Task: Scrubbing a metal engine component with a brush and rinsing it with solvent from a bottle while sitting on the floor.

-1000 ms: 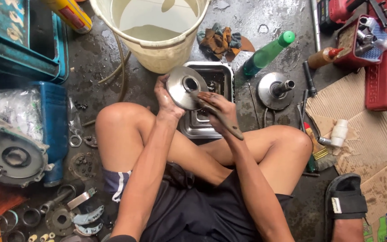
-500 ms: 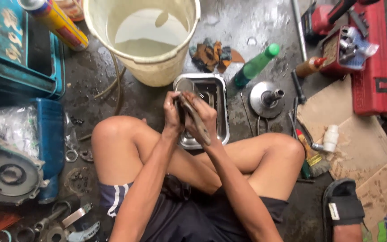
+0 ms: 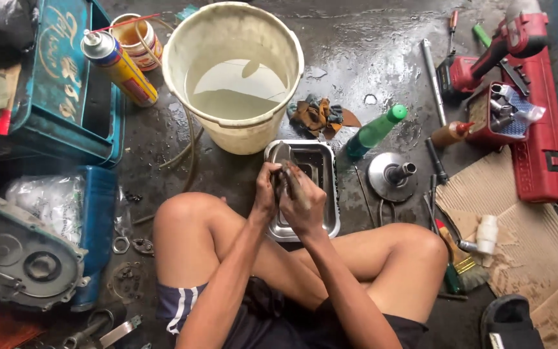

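I sit cross-legged on a wet concrete floor with both hands over a rectangular steel tray (image 3: 328, 194). My left hand (image 3: 267, 192) grips a round grey metal disc part (image 3: 281, 159), which stands on edge above the tray. My right hand (image 3: 303, 205) presses against the same part and holds a thin dark tool, probably a brush; its tip is hidden between my hands. The two hands touch each other.
A cream bucket (image 3: 243, 137) of cloudy water stands just beyond the tray. A green bottle (image 3: 373, 133), a second metal disc with a shaft (image 3: 392, 176), a rag (image 3: 318, 115), loose tools and cardboard (image 3: 524, 223) lie to the right. Left are a spray can (image 3: 119, 64), blue crates (image 3: 66, 106) and an engine cover (image 3: 14, 258).
The disc part, face-up a second ago, now stands on edge. Both hands have closed together around it, low over the tray.
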